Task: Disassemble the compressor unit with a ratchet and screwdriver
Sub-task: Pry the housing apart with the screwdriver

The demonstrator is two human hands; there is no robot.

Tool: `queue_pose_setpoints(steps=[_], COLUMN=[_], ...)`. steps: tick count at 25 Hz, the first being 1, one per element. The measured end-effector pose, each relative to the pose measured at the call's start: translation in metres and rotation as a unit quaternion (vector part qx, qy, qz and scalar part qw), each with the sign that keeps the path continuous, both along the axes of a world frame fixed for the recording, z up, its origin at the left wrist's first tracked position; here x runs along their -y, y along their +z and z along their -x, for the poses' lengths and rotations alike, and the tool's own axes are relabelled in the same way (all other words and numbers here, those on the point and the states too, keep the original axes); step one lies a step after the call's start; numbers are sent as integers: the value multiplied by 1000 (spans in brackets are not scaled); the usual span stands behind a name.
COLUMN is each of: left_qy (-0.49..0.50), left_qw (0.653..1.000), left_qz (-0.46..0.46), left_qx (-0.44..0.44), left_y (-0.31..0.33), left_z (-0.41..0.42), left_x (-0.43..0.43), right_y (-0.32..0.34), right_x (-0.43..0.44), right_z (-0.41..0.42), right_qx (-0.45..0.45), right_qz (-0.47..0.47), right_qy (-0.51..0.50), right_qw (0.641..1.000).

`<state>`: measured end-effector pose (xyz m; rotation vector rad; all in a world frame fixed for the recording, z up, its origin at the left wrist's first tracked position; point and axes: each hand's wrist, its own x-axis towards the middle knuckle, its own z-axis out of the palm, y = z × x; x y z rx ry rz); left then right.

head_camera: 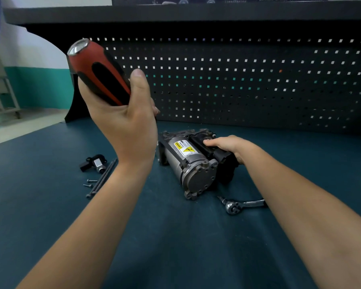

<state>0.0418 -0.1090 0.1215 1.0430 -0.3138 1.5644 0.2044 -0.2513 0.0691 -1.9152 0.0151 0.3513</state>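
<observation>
The raised left hand [121, 122] curls its fingers round the screwdriver [96, 71] by its red-and-black handle, while the right hand [231, 147] clasps the black block of the cylindrical grey-metal compressor unit [188, 163] on the matte surface [175, 236].

Single head-worn wide-angle view, facing forward and down, close over the bench [175, 247], pegboard [258, 90] ahead; edges apparently lens-bowed
</observation>
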Motion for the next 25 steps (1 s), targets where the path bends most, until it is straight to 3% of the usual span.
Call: queue_pose_setpoints(steps=[3,7,9,11,14,16,18,19,22,23,25], left_qy=[-22,-143,-171,-189,-134,10,124,141,66,34,12], left_qw=[1000,966,941,939,972,969,900,875,854,824,729], left_qz=[9,168,267,277,112,-82,-267,-313,-409,-477,-637], left_qx=[-10,-137,-118,-79,-156,-232,-323,-341,-315,-303,-251], left_y=[7,40,58,73,73,50,18,3,-32,-43,-66], left_z=[-6,-41,-53,-52,-32,-23,-18,-14,3,12,30], left_x=[-8,-41,-68,-97,-117,-104,-78,-64,-43,-40,-35], right_y=[-1,-11,-16,-19,-20,-18,-17,-19,-35,-40,-45], right_x=[1,5,5,5,8,6,-7,-13,-15,-8,18], right_z=[1,8,10,13,22,34,54,65,90,94,96], right_qx=[-6,-49,-22,25,100,129,159,169,183,194,240], right_qz=[3,-71,-85,-72,-20,-44,-70,-59,33,52,88], right_qy=[-10,-20,-68,-138,-236,-243,-186,-135,29,64,122], right_qw=[1000,996,994,988,966,960,967,975,982,978,959])
